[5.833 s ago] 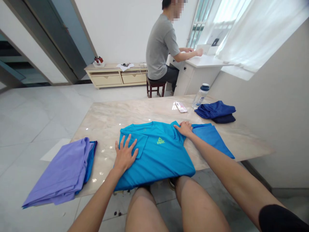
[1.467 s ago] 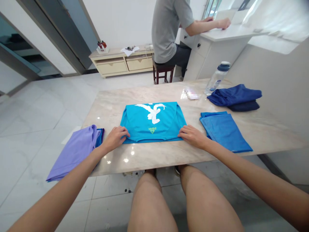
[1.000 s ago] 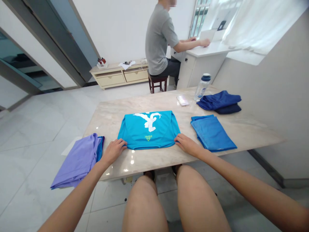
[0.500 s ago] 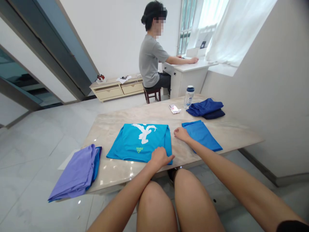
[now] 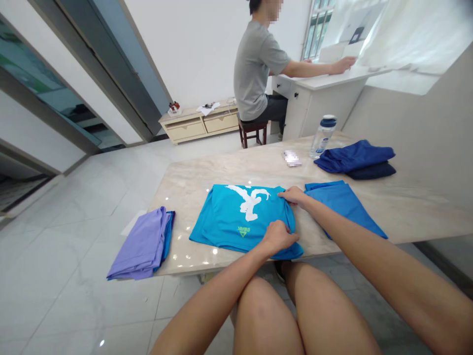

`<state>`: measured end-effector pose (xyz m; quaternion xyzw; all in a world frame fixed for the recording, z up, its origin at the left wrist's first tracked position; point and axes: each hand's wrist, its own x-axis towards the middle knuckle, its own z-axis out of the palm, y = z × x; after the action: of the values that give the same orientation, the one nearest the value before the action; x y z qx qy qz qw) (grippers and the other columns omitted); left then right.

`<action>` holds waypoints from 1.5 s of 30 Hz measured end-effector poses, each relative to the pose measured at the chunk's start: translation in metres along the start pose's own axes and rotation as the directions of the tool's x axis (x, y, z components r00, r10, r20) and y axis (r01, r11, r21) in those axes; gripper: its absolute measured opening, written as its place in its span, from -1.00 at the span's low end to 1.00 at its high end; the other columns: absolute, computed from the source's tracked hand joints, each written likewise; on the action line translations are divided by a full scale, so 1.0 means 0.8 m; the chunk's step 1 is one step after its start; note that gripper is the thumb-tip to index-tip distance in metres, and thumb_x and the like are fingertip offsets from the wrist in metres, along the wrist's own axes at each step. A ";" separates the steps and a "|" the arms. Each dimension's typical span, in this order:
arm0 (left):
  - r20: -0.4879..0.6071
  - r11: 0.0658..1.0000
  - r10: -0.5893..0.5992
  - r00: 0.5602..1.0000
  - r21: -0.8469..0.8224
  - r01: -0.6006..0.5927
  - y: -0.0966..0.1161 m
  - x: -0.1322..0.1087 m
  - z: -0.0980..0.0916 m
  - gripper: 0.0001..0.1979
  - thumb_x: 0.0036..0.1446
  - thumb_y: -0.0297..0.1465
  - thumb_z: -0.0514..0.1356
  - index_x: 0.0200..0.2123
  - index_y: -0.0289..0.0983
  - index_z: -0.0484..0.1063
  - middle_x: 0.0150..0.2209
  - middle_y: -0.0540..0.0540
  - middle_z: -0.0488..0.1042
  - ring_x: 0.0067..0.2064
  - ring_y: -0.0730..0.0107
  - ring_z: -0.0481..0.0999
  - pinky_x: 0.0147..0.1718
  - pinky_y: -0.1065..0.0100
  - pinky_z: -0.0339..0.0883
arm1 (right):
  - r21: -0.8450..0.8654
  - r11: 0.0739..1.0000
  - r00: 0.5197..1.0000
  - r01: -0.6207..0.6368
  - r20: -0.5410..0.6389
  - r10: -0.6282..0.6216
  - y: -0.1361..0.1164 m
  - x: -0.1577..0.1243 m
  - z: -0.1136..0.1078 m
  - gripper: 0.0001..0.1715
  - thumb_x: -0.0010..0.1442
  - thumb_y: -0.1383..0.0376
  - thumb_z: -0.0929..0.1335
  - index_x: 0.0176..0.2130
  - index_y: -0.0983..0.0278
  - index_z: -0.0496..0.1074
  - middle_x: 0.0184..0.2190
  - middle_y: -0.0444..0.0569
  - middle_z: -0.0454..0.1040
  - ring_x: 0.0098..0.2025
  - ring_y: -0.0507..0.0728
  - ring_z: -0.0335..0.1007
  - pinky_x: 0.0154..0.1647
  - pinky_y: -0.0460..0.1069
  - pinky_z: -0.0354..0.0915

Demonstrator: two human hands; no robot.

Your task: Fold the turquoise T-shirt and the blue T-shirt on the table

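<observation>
1. I count one folded turquoise T-shirt (image 5: 229,222) with a white figure print.
2. Two bare hands are mine: my left hand (image 5: 278,237) and my right hand (image 5: 294,195).
3. One folded mid-blue cloth (image 5: 345,207).
4. Two dark garments in one stack: a royal-blue garment (image 5: 353,155) over a navy garment (image 5: 373,171).
5. Two cloths in another pile: a lilac cloth (image 5: 142,244) over a bright blue cloth (image 5: 168,234).
6. One clear plastic bottle (image 5: 323,137) with a dark blue cap.
7. One small flat phone (image 5: 291,158), blurred.
8. One beige marble table (image 5: 192,182).
9. One other person in a grey T-shirt (image 5: 256,69).
10. One dark wooden stool (image 5: 253,134), one white desk (image 5: 314,103), and one low beige cabinet (image 5: 199,123) with two drawers.
</observation>
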<state>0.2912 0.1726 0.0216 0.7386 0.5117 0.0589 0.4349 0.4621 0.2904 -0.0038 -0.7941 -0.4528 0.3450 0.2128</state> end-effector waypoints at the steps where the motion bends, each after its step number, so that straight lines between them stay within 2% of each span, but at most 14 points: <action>1: 0.009 0.996 -0.012 1.000 -0.090 0.013 0.002 -0.002 -0.001 -0.58 0.11 -0.38 0.34 -0.70 -0.18 0.26 -0.62 -0.08 0.35 -0.44 0.25 0.43 -0.38 0.23 0.22 | 0.026 1.000 1.000 -0.013 -0.007 0.014 -0.002 -0.007 -0.008 -0.61 0.18 0.25 0.55 -0.55 0.22 0.40 -0.71 -0.09 0.33 -0.54 0.17 0.44 -0.52 -0.03 0.31; 8: -0.112 0.828 -0.146 0.983 -0.557 0.060 -0.014 -0.044 -0.054 -0.77 0.11 -0.39 0.26 -0.55 -0.20 0.32 -0.55 0.03 0.29 -0.45 0.39 0.27 -0.41 0.31 0.14 | 0.217 0.975 0.994 0.050 -0.104 -0.028 -0.078 -0.058 -0.021 -0.75 0.21 0.29 0.50 -0.41 0.24 0.39 -0.51 -0.12 0.50 -0.45 0.05 0.47 -0.48 -0.11 0.43; 17: -0.401 0.783 -0.314 0.860 -0.622 -0.004 -0.132 -0.107 -0.147 -0.86 0.02 -0.34 0.14 -0.50 -0.15 0.21 -0.48 0.04 0.22 -0.38 0.34 0.23 -0.38 0.30 0.10 | 0.146 0.977 0.987 0.156 -0.072 -0.147 -0.217 -0.073 0.100 -0.73 0.14 0.37 0.54 -0.14 0.30 0.52 -0.29 0.06 0.67 -0.51 0.14 0.57 -0.55 -0.07 0.40; 21: -0.455 0.787 -0.383 0.804 -0.617 0.026 -0.183 -0.112 -0.168 -0.89 0.04 -0.34 0.14 -0.49 -0.17 0.27 -0.45 0.03 0.29 -0.34 0.34 0.31 -0.32 0.33 0.16 | 0.089 0.984 0.987 0.155 -0.044 -0.152 -0.247 -0.075 0.145 -0.34 0.14 0.37 0.55 0.19 0.40 0.41 0.06 0.29 0.64 -0.33 0.21 0.67 -0.54 -0.06 0.41; 25: -0.468 0.779 -0.432 0.771 -0.625 0.057 -0.218 -0.110 -0.173 -0.95 0.04 -0.37 0.15 -0.44 -0.18 0.33 -0.46 0.05 0.32 -0.35 0.34 0.33 -0.34 0.35 0.16 | 0.071 0.982 0.985 0.173 -0.026 -0.172 -0.257 -0.074 0.177 -0.24 0.17 0.37 0.54 0.27 0.43 0.32 0.20 0.37 0.56 -0.19 0.24 0.68 -0.46 -0.04 0.47; 28: -0.466 0.770 -0.479 0.744 -0.630 0.101 -0.237 -0.107 -0.172 -0.93 0.03 -0.39 0.17 -0.36 -0.21 0.41 -0.49 0.07 0.34 -0.41 0.35 0.34 -0.38 0.35 0.14 | 0.108 0.975 0.980 0.196 0.005 -0.197 -0.257 -0.069 0.197 -0.28 0.20 0.34 0.54 0.25 0.38 0.30 0.16 0.33 0.59 -0.22 0.21 0.68 -0.43 -0.04 0.47; 33: -0.496 0.810 -0.505 0.707 -0.555 0.189 -0.262 -0.113 -0.170 -0.75 0.15 -0.41 0.17 -0.11 -0.28 0.54 -0.40 -0.03 0.56 -0.39 0.28 0.49 -0.35 0.33 0.25 | 0.225 0.951 0.957 0.211 0.151 -0.248 -0.239 -0.058 0.199 -0.57 0.36 0.35 0.46 0.16 0.27 0.32 -0.19 0.00 0.69 -0.31 0.11 0.66 -0.28 -0.08 0.49; 35: -0.547 0.859 -0.453 0.704 -0.480 0.179 -0.270 -0.122 -0.167 -0.72 0.22 -0.40 0.17 -0.05 -0.30 0.57 -0.30 -0.12 0.66 -0.29 0.22 0.60 -0.26 0.31 0.34 | 0.156 0.916 0.911 0.369 0.136 -0.390 -0.217 -0.066 0.184 -0.76 0.42 0.39 0.38 0.06 0.26 0.37 -0.22 -0.02 0.67 -0.25 0.12 0.65 -0.17 -0.05 0.49; 37: -0.603 0.901 -0.389 0.697 -0.407 0.151 -0.277 -0.131 -0.163 -0.69 0.28 -0.34 0.18 0.02 -0.30 0.58 -0.24 -0.16 0.69 -0.21 0.16 0.66 -0.19 0.29 0.41 | 0.032 0.745 0.736 0.667 0.130 -0.664 -0.183 -0.089 0.165 -0.85 0.44 0.42 0.32 -0.01 0.25 0.42 -0.14 0.05 0.65 -0.12 0.16 0.64 -0.02 0.02 0.49; 38: -0.622 0.918 -0.359 0.695 -0.372 0.141 -0.281 -0.136 -0.161 -0.67 0.29 -0.31 0.21 0.05 -0.30 0.57 -0.24 -0.16 0.69 -0.19 0.14 0.67 -0.17 0.27 0.43 | -0.032 0.584 0.581 0.811 0.163 -0.798 -0.162 -0.105 0.157 -0.84 0.44 0.42 0.31 -0.03 0.25 0.44 -0.09 0.09 0.64 -0.05 0.20 0.61 0.06 0.07 0.47; 40: -0.635 0.946 -0.302 0.711 -0.290 0.142 -0.288 -0.142 -0.158 -0.64 0.26 -0.30 0.27 0.08 -0.28 0.55 -0.22 -0.16 0.69 -0.18 0.13 0.69 -0.13 0.25 0.47 | -0.097 0.278 0.294 0.956 0.330 -0.897 -0.117 -0.140 0.144 -0.84 0.44 0.38 0.33 -0.02 0.24 0.48 -0.04 0.13 0.62 0.05 0.26 0.57 0.13 0.13 0.44; 41: -0.630 0.958 -0.276 0.726 -0.241 0.155 -0.292 -0.145 -0.159 -0.66 0.24 -0.32 0.29 0.06 -0.27 0.55 -0.21 -0.16 0.69 -0.17 0.13 0.69 -0.12 0.25 0.48 | -0.119 0.212 0.242 0.970 0.394 -0.887 -0.096 -0.156 0.140 -0.82 0.44 0.36 0.33 0.01 0.24 0.49 -0.02 0.14 0.61 0.05 0.27 0.56 0.13 0.14 0.44; 43: -0.614 0.973 -0.227 0.756 -0.112 0.201 -0.299 -0.148 -0.165 -0.73 0.25 -0.37 0.27 0.01 -0.23 0.56 -0.20 -0.15 0.68 -0.15 0.11 0.69 -0.08 0.22 0.48 | -0.161 0.240 0.288 0.957 0.450 -0.846 -0.061 -0.179 0.136 -0.79 0.46 0.32 0.34 0.06 0.23 0.49 -0.03 0.12 0.62 0.00 0.25 0.57 0.06 0.10 0.44; 45: -0.622 0.965 -0.178 0.762 0.043 0.260 -0.305 -0.149 -0.177 -0.77 0.28 -0.41 0.23 0.00 -0.23 0.55 -0.18 -0.18 0.66 -0.10 0.04 0.68 -0.04 0.17 0.48 | -0.212 0.407 0.459 0.889 0.382 -0.802 -0.040 -0.184 0.132 -0.78 0.47 0.30 0.34 0.07 0.23 0.49 -0.08 0.07 0.64 -0.07 0.22 0.59 -0.01 0.06 0.43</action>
<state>-0.0120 0.1831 -0.0202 0.6403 0.7104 0.2115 0.2015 0.3140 0.1818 -0.0013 -0.4334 -0.8711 0.1779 0.1472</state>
